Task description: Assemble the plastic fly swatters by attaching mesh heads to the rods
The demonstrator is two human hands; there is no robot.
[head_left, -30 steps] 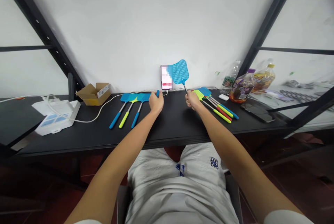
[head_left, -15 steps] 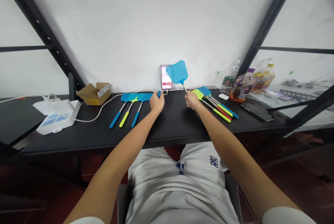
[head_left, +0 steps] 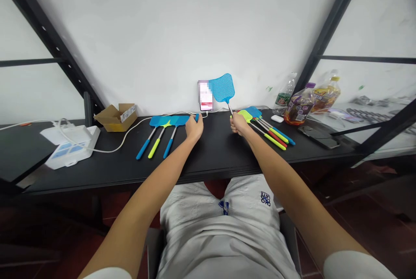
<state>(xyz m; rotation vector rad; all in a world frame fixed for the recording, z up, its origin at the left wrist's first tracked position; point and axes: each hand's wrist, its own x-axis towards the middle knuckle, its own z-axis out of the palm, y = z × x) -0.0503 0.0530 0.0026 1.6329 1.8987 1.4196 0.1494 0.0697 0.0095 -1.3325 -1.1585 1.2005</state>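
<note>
My right hand (head_left: 239,124) is closed round the metal shaft of a blue fly swatter (head_left: 223,87), whose mesh head is raised in front of the wall. My left hand (head_left: 194,128) is closed on a blue handle (head_left: 196,117); only its tip shows above the fist, and whether it joins anything is hidden. Left of that hand lie two blue fly swatters and a yellow-green fly swatter (head_left: 154,148) side by side, heads toward the wall. To the right of my right hand is a fanned pile of fly swatters (head_left: 271,131) with yellow-green, red and blue handles.
A phone (head_left: 205,103) with a lit screen leans on the wall, partly behind the raised swatter. On the left are an open cardboard box (head_left: 117,118), a white case (head_left: 73,147) and a white cable (head_left: 121,142). Bottles (head_left: 299,105), a white earbud case (head_left: 277,118) and a dark phone (head_left: 318,137) sit right.
The view has shifted slightly. Both hands keep their grips, and the raised blue swatter head has tilted a little to the right.
</note>
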